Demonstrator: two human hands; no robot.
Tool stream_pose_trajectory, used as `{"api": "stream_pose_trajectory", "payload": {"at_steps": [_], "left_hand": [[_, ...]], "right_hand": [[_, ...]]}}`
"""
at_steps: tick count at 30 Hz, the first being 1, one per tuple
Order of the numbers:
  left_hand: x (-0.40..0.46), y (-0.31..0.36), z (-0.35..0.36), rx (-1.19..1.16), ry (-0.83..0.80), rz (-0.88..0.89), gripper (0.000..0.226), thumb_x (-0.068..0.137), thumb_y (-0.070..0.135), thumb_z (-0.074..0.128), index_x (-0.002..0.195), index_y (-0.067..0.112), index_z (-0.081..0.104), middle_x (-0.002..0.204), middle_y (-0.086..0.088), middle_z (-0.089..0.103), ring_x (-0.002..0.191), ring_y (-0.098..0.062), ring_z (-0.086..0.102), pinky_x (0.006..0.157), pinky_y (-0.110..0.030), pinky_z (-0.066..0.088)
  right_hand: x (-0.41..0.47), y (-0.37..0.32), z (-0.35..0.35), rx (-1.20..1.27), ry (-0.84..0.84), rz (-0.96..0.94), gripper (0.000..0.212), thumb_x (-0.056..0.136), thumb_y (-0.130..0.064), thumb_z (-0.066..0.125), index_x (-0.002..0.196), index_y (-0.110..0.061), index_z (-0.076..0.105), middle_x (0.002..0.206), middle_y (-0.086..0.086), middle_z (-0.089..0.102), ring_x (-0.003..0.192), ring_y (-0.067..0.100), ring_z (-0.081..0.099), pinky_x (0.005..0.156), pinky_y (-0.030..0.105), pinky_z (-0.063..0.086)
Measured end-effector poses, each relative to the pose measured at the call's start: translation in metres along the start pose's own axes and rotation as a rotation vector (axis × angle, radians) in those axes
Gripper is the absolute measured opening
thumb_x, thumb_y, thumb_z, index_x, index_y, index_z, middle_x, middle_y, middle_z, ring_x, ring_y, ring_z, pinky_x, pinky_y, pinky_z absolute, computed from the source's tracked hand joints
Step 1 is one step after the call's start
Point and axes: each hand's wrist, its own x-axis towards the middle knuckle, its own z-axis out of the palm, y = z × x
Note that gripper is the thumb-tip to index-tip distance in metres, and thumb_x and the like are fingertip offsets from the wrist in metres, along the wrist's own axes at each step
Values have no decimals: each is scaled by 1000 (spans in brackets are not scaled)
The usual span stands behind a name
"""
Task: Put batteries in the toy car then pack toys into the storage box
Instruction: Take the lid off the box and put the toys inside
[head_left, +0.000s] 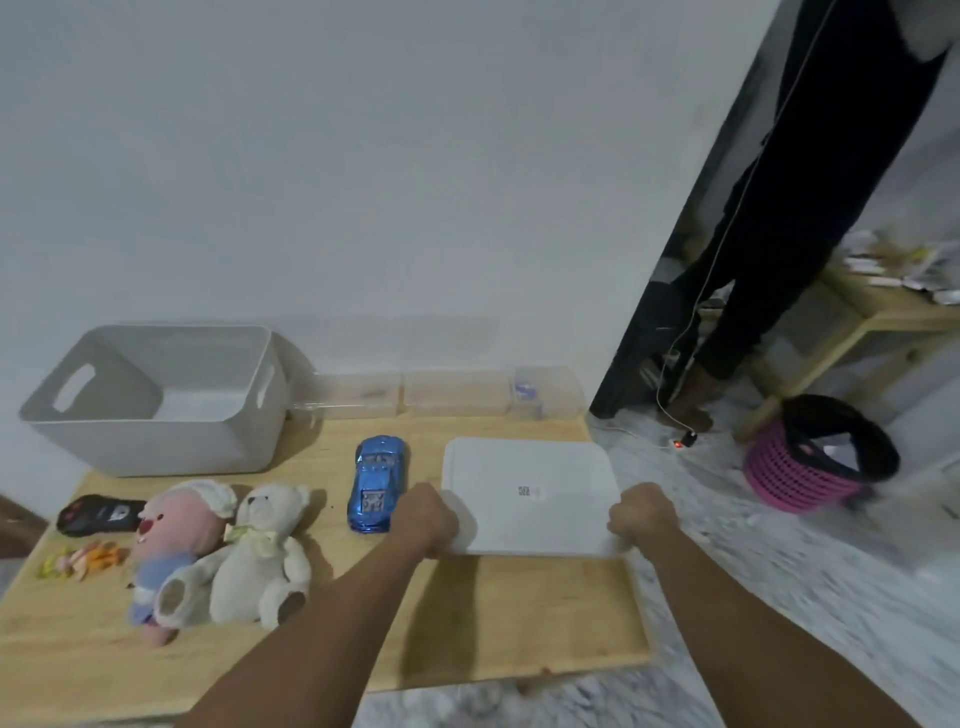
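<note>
Your left hand (427, 519) and right hand (641, 514) each grip a near corner of the white lid (530, 496), fingers curled around its edge, holding it at the table's (519, 613) right end. The blue toy car (378, 480) lies just beside your left hand, at its 10 o'clock. The grey storage box (156, 400) stands open at the table's 10 o'clock corner, with the white teddy bear (262, 556), pink plush doll (174, 545) and black remote (98, 513) in front of it.

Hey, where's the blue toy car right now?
The blue toy car sits on the wooden table near the middle of the head view, between the white teddy bear and the white lid.
</note>
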Motion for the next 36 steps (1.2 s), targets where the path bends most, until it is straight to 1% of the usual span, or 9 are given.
{"api": "stream_pose_trajectory", "payload": {"at_steps": [7,10,14,17,21,25,28,32,36], "left_hand": [[-15,-8,23,-45,-104,-88,37,84,17,68,114,1,52,113,-15,59,96,-32,65,69,-39,60],[-19,-11,27,-96,-188,-91,48,81,24,74,117,1,52,106,-14,57,91,-28,60,49,-30,52],[-20,-13,27,-92,-207,-76,38,77,29,76,100,3,61,76,-5,58,73,-23,61,56,-29,54],[-20,-16,20,-40,-226,-44,46,80,31,72,108,-3,59,94,-12,59,76,-26,61,45,-27,48],[-19,-20,-1,-33,-221,14,38,87,26,67,110,-4,62,104,-18,66,81,-29,67,66,-36,59],[-18,-28,-36,-139,-218,17,31,87,20,67,104,-6,63,95,-21,65,68,-27,67,62,-38,61],[-17,-40,-67,-155,-175,27,21,85,17,67,92,-2,63,87,-20,65,66,-31,69,64,-42,61],[-15,-61,-109,-96,-8,39,18,85,20,68,89,3,65,84,-18,71,74,-33,72,61,-39,61],[-8,-96,-145,28,238,27,15,82,15,63,96,11,69,95,-9,70,90,-27,67,75,-33,56]], "right_hand": [[11,28,17,-79,-38,-55,35,79,-13,61,111,0,58,113,13,62,105,29,63,79,29,50],[3,28,18,-18,-72,-66,18,78,-10,59,93,-2,54,94,13,60,87,28,61,68,29,47],[-5,19,14,-12,-97,-87,18,77,-7,55,70,-10,39,68,3,45,60,19,48,49,22,36],[-14,7,11,-40,-98,-94,10,75,-7,54,70,-9,46,68,3,50,59,19,51,47,22,37],[-32,-23,14,-61,-58,-142,8,75,-8,55,70,-10,50,72,4,57,66,21,58,57,25,46],[-49,-70,27,-51,-122,-211,10,78,-12,59,72,-10,52,70,3,57,59,18,54,52,20,39],[-65,-108,41,-35,-187,-291,9,80,-18,61,76,-10,58,75,5,62,65,21,60,51,23,44],[-92,-152,68,5,-226,-405,39,81,-19,66,115,1,64,117,14,66,103,30,64,87,38,54],[-126,-194,97,51,-286,-502,26,78,-15,64,98,2,69,102,17,70,83,26,65,80,44,56]]}}
